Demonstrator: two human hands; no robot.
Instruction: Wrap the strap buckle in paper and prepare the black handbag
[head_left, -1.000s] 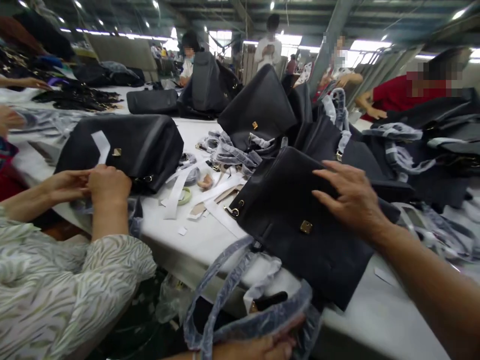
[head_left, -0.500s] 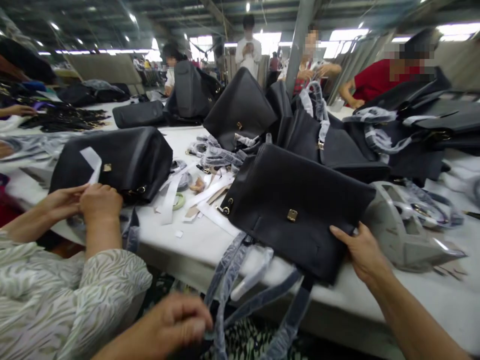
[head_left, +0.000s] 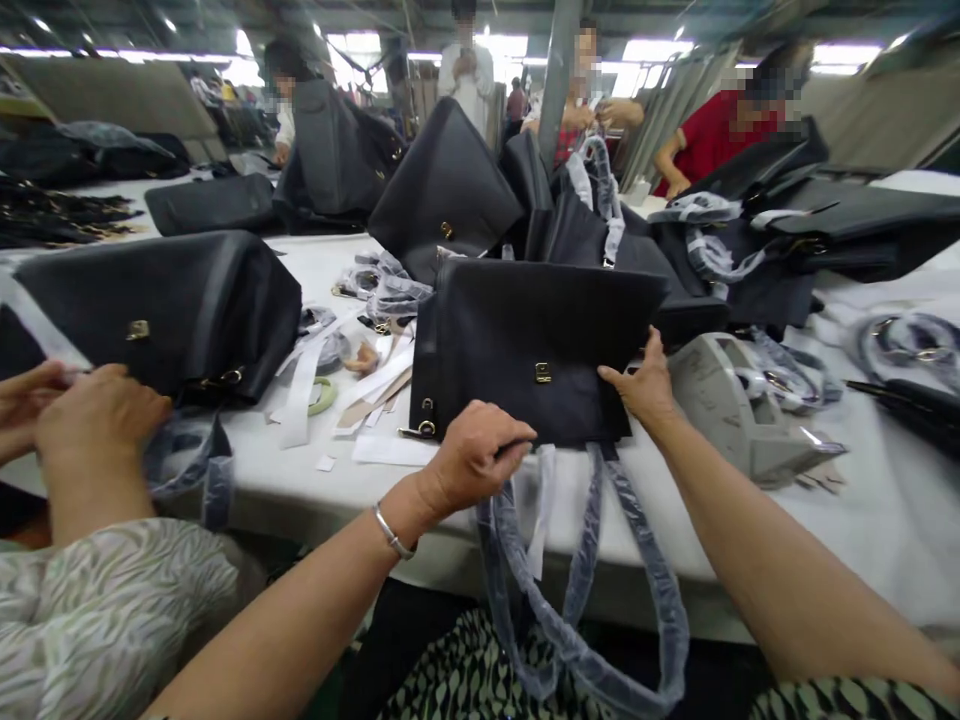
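"Hands?"
"My left hand is curled, pinching a dark piece; my right hand spreads, thumb touching the bag, grip unclear."
"Bag?"
"On the table! Straps hanging, contents hidden from me."

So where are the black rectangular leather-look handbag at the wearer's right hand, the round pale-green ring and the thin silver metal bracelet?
Handbag (head_left: 517,325), head view: front face.
Ring (head_left: 325,404), head view: lower rim.
Bracelet (head_left: 391,533), head view: outer band.
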